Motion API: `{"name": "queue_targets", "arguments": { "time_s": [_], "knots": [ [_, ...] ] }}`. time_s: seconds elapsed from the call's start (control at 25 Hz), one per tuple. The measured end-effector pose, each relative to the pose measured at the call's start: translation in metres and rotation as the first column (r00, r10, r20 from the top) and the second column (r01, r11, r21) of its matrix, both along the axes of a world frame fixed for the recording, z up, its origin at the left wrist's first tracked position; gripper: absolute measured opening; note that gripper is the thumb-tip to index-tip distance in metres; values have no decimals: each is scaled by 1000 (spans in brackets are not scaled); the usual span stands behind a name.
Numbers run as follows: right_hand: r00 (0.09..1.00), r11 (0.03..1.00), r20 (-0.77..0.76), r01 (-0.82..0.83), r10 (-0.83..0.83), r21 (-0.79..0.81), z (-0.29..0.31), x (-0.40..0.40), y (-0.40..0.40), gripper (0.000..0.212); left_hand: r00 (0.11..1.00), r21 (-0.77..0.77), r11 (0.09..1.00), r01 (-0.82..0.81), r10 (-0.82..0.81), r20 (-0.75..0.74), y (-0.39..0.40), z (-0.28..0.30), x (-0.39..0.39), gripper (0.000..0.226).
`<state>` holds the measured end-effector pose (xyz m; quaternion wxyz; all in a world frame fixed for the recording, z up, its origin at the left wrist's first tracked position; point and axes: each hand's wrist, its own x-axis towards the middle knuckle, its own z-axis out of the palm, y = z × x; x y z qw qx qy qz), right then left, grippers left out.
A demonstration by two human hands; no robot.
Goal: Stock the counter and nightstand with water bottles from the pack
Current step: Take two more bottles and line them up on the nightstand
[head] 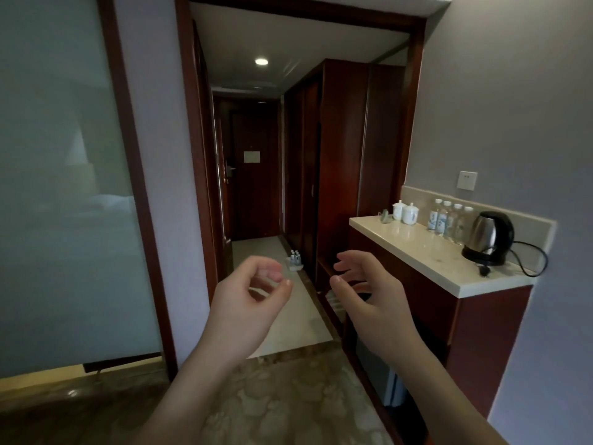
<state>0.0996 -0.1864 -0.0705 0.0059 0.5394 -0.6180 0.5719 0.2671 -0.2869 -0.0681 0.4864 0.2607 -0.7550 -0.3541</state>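
Bare skin is all that shows on both hands: the left hand (253,293) is loosely curled with its fingers (272,274) half closed on nothing, and the right hand (369,293) is spread, its fingers (345,263) released and empty. Just beyond the fingertips, on the hallway floor (272,316), the pack (294,260) of bottles is seen. To the right of the right fingers, four bottles (447,221) are lined up on the bench (426,252), touching the kettle (489,237). A bottle could be toppled if more are crowded beside the kettle cord (529,261).

No legible text on any surface.
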Motion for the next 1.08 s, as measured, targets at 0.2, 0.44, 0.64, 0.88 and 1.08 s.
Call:
{"name": "queue_targets", "arguments": {
  "time_s": [0.2,0.44,0.64,0.88,1.08],
  "knots": [
    [997,999,55,-47,49,-25,-8,-134,-139,28,998,-18,998,-60,60,23,-127,-7,-116,16],
    [988,997,140,-60,66,-49,11,-252,-316,22,991,-21,991,-131,131,-8,-289,12,-210,19],
    [991,999,132,-30,33,-26,-7,-335,-466,19,989,12,989,-145,146,-23,-442,-17,-286,17],
    [997,1000,81,-1,0,11,-5,-427,-677,22,993,51,993,-104,106,-44,-663,-24,-394,17],
    [997,999,65,39,-38,-14,19,-514,-813,23,996,38,995,-93,93,-2,-814,-9,-485,17]
  ]
}}
